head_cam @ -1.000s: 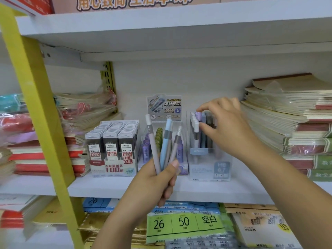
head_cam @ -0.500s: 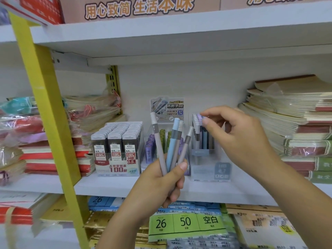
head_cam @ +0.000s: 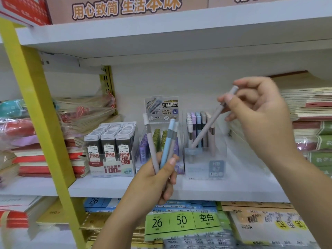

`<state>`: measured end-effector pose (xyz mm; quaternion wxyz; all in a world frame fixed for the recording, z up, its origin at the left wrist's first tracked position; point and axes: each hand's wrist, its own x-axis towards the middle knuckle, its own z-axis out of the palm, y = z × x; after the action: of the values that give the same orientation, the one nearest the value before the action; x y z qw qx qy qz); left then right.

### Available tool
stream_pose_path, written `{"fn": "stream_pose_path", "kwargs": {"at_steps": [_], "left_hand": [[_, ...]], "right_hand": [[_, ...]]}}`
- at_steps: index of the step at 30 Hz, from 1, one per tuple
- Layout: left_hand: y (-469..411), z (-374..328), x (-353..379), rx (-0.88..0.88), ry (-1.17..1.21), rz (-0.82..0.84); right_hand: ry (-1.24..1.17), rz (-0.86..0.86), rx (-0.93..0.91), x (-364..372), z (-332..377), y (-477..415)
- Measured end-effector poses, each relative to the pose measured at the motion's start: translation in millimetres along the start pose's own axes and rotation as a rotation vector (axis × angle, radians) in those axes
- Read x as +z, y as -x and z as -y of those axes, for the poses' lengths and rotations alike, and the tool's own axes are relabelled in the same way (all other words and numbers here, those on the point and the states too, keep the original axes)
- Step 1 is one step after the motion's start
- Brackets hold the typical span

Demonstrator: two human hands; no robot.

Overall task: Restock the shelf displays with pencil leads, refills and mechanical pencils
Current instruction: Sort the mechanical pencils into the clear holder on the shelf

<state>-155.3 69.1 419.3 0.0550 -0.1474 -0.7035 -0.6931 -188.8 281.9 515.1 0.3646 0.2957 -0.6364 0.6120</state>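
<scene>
Single pencil: the single pencil was a slim, pale grey-beige barrel with a lighter cap, pinched near its cap end.
Axis: long axis ran on a slant. Cap end was up, right at the fingertips. Writing end pointed down and away to the left of the fingers.
Right hand: the right hand pinched it between thumb and curled forefinger; the other fingers were loosely bent behind the barrel.
Clear display box: the clear display box sat below and left of those fingers, labelled HB 0.7.
Contents: standing pencils stood upright in rows, with white, lilac, blue and grey caps. The held pencil's low end reached in among them; contact could not be told.
Left hand: the left hand was wrapped round three pencils, thumb across the front. One was beige, one blue, one grey, fanned upward with caps up, well left of the right fingers.
Lead-tube display: the lead-tube display stood just behind the left fingers, holding purple and green tubes under a printed card.
Lead box: the box of 0.5 HB leads sat farther left, packed with grey-topped cases in three rows.
Shelf: a white shelf carried all three containers.
Surroundings: notebooks were stacked beyond the right hand, a yellow upright stood far left, and green price labels showed beneath the left wrist.
</scene>
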Motion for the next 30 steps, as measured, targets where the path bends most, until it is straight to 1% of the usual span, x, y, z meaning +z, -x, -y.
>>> {"fn": "stream_pose_path", "kwargs": {"at_steps": [2, 7, 11, 14, 19, 21, 24, 30], "left_hand": [[-0.5, 1.0, -4.8, 0.001, 0.000, -0.031], [-0.1, 1.1, -10.7, 0.007, -0.001, -0.048], [-0.4, 1.0, -8.3, 0.012, 0.005, -0.041], [-0.4, 1.3, -6.1, 0.010, 0.010, -0.038], [-0.8, 2.1, -4.1, 0.008, 0.003, -0.039], [-0.8, 2.2, -3.4, 0.009, -0.001, -0.043], [-1.4, 2.9, -2.7, 0.010, -0.013, -0.048], [-2.2, 3.4, -1.0, 0.017, -0.019, -0.033]], "right_hand": [[0.088, 0.024, -0.059, -2.4, -2.8, 0.3], [0.307, 0.168, -0.060, 7.0, -18.0, 10.3], [0.316, 0.249, -0.012, 13.4, -23.8, 13.3], [0.282, 0.256, 0.034, 14.0, -24.2, 10.9], [0.274, 0.215, 0.051, 12.8, -24.5, 7.4], [0.338, 0.197, 0.037, 11.3, -26.7, 5.9], [0.476, 0.181, -0.037, 7.0, -28.6, 3.6], [0.633, 0.225, -0.101, 5.4, -36.2, 2.9]]}}
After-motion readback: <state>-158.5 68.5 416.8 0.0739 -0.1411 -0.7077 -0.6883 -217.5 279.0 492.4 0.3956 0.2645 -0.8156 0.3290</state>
